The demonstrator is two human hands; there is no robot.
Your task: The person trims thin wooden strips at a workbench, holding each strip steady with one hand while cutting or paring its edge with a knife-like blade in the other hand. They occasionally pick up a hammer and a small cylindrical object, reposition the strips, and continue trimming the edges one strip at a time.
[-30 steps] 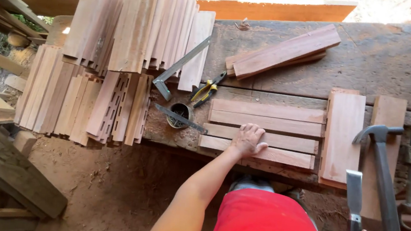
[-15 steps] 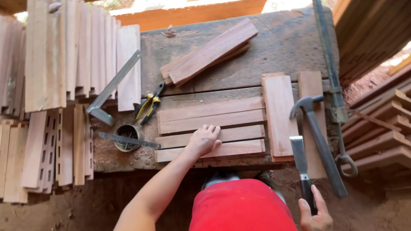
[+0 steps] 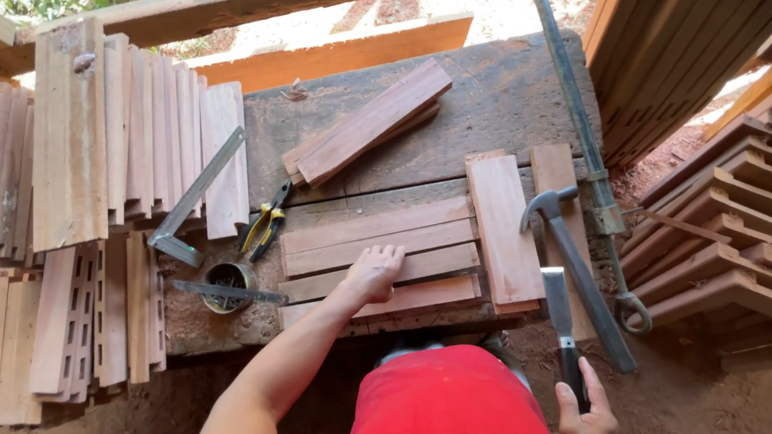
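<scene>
- The left hand point(image 3: 371, 272) lies flat with its fingers together on the reddish-brown wooden slats point(image 3: 383, 250), which sit side by side at the near edge of the worn grey wooden workbench point(image 3: 501, 96). I think the hand presses down so they stay put.
- I count about four of these slats in a row.
- The right hand point(image 3: 585, 425) is closed around the dark handle of a flat steel chisel point(image 3: 558, 309), blade pointing away, close to the slats.
- One steel claw hammer point(image 3: 579, 273) rests just right of the chisel, easy to grab.
- A short wide board point(image 3: 503, 228) lies across the slats' right ends, maybe as a stop.
- To the left lie one metal try square point(image 3: 194, 199), one pair of yellow-handled pliers point(image 3: 264, 229) and one small round tin point(image 3: 228, 285).
- Two boards point(image 3: 371, 126) are stacked farther back.
</scene>
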